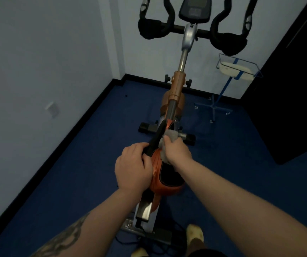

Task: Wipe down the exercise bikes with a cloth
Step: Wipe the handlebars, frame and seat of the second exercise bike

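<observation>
The saddle [165, 175] is lying partly under both hands: the left hand [133, 170] is covering its left flank, and the right hand [176, 152] is hiding most of the cloth [171, 135] near its nose. Beyond the saddle, the top edge is cutting off the handlebars [221, 32] and console [194, 13]; the screen is too blurred to read. Below the saddle, the bottom edge is cutting the feet [195, 235].

Orange-black saddle [164, 175], seemingly grey cloth [170, 135].

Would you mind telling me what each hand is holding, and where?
The right hand grips a bunched grey cloth against the saddle; the left hand holds the saddle's left edge.
</observation>
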The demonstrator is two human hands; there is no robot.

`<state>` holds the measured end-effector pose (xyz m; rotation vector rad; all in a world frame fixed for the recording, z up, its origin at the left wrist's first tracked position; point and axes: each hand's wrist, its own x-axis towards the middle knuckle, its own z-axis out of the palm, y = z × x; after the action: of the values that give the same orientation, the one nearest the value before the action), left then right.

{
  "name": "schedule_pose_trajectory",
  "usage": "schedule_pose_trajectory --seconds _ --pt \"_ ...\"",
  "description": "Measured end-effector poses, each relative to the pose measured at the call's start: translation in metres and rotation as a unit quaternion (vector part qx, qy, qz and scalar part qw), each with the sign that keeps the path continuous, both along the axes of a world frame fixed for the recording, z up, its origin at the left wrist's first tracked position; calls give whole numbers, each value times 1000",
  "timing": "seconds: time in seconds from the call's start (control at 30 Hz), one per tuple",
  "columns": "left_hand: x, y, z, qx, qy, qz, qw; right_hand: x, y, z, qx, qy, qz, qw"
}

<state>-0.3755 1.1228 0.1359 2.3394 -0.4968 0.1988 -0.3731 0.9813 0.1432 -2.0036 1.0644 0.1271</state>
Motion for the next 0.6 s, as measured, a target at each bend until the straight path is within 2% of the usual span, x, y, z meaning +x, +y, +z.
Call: schedule_pose_trajectory --seconds 0.13,0.2,0.3,0.37,0.4,0.43,0.5,0.6 --pt "0 -2 0 -5 1 14 1000 -41 13 -7 -100 -42 78 991" --pt "0 -3 -2 -11 -6 21 1000 -45 11 -11 -113 -62 91 987" --pt "-1 -4 -5 -16 -17 39 999 -2 -6 -17 -5 -31 42 999" --pt "-4 -5 -2 -12 -18 53 998 26 -24 -18 91 -60 -5 994" --pt "-5 -7 -1 -3 -18 62 998 37 -33 -19 94 -79 2 992" --pt "-6 -8 -1 9 -17 77 997 44 -41 -19 66 -99 34 992" --pt "-10 -11 -2 17 1 139 990 50 -55 -16 -63 -140 154 976" --pt "-17 -21 -5 -36 51 256 965 44 -54 -11 -232 -191 355 885"
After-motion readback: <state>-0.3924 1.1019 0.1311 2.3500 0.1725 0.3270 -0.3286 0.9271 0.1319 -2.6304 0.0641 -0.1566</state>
